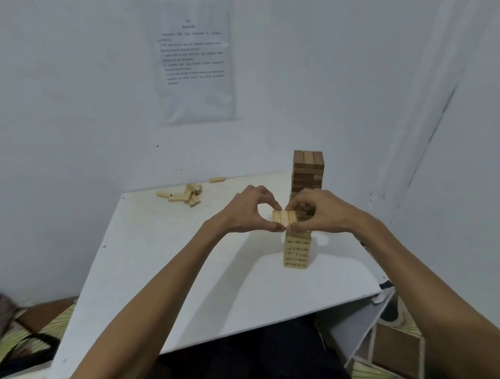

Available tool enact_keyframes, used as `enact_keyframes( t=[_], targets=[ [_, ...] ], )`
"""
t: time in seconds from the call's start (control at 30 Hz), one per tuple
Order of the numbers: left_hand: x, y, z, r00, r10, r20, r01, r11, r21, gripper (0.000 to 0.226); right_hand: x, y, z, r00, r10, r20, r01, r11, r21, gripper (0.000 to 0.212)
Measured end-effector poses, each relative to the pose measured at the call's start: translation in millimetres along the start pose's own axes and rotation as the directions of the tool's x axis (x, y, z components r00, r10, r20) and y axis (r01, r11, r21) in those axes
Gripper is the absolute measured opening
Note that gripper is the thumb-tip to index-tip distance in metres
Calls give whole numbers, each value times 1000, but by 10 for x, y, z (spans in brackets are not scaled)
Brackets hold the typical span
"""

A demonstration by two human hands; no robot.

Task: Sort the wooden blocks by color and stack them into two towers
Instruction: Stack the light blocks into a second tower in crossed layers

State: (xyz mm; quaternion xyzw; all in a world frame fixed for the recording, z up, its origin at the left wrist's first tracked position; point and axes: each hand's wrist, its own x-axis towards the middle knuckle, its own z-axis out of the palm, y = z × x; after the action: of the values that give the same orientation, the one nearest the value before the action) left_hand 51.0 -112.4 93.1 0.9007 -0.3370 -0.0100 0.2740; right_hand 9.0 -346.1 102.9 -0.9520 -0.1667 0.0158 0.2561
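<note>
Standing close behind the right hand (327, 211) is the dark tower (308, 169).

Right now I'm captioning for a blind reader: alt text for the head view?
Left hand and right hand pinch a layer of light blocks at the light tower's top. A dark tower stands behind; loose blocks lie far left on the table.

Hidden or unreadable

My right hand (325, 211) hides one end of the row of pale wooden blocks (283, 218) I pinch with it and my left hand (245, 214), the top of the pale wooden block tower (297, 251), and the foot of the dark brown wooden block tower (308, 169). The print on the white wall sheet (196, 62) is too blurred to read.
</note>
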Motion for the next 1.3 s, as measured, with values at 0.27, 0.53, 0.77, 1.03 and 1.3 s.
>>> enact_keyframes(
  t=[0.27,0.53,0.77,1.03,1.3],
  targets=[
    [121,108,185,999,26,48,-26,1000,-2,46,-178,194,0,999,42,16,-43,999,16,44],
    [136,121,234,998,7,69,-5,1000,-20,46,-206,234,28,999,53,11,-53,999,11,44],
    [143,106,270,996,-7,94,11,999,-42,48,-186,268,94,996,83,29,-84,996,38,43],
    [151,62,302,991,-15,130,27,996,-90,54,-205,307,97,993,108,47,-112,990,83,46],
    [102,-4,299,987,-25,160,53,983,-177,60,-232,343,65,990,131,48,-136,985,105,46]
  ],
)
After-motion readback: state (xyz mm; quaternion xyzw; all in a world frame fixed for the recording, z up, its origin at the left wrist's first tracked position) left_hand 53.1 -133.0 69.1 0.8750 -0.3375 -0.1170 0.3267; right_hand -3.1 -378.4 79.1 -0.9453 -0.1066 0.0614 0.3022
